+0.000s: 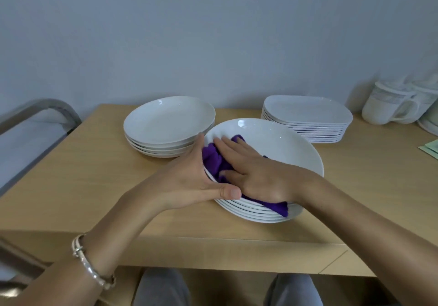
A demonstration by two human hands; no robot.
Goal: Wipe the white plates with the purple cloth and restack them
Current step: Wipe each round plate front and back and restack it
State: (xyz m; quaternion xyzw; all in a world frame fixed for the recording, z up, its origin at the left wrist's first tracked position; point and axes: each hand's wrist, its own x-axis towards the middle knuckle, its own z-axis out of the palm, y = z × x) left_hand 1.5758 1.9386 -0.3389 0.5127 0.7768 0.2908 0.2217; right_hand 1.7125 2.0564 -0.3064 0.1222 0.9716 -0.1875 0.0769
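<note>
Pressing purple cloth [213, 161] into top plate [272, 144]
Right hand [256, 175] is lying flat on it, fingers straight; left hand [189, 175] is bracing the rim alongside, fingers extended

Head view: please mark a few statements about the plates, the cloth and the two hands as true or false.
1. The right hand presses the purple cloth onto the top plate of the near stack. True.
2. The left hand lies idle on the table, away from the plates. False: it rests against the near stack's left rim.
3. Three stacks of white plates stand on the table. True: the near one, the back left stack and the back right stack.
4. The back right stack holds round plates. False: they are squarish with rounded corners.
5. The bracelet is on the right wrist. False: it is on the left wrist.
</note>
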